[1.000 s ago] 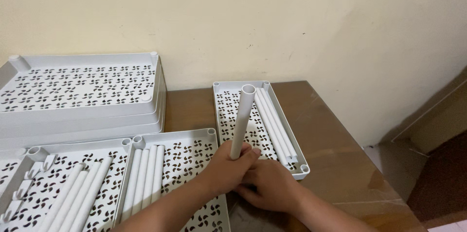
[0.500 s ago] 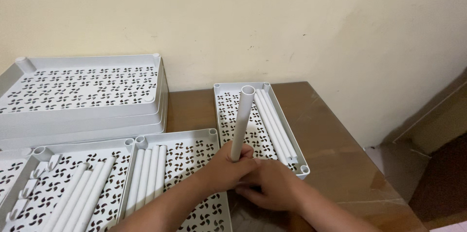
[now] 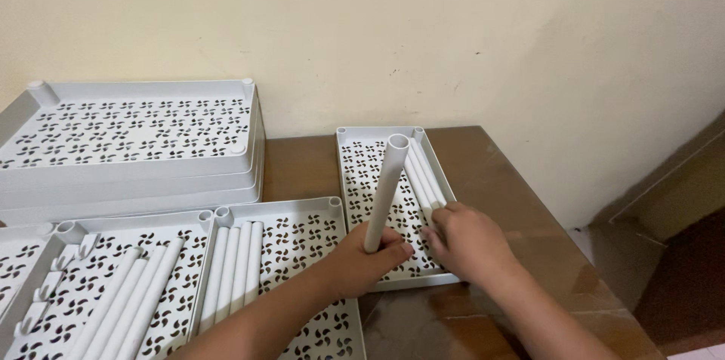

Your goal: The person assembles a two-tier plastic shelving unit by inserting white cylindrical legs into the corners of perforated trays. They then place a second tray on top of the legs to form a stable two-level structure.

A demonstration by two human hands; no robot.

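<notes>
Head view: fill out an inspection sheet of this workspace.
Surface: glossy brown wooden table.
Job's things: upright white plastic tube, standing in the small white perforated plastic tray; more white tubes lie flat in it.
Clutter: stack of large white perforated trays; two front trays holding tubes.
Grippers: left hand grips the upright tube's base; right hand touches the lying tubes.
Cables: nothing seen.
Surroundings: cream wall.
</notes>
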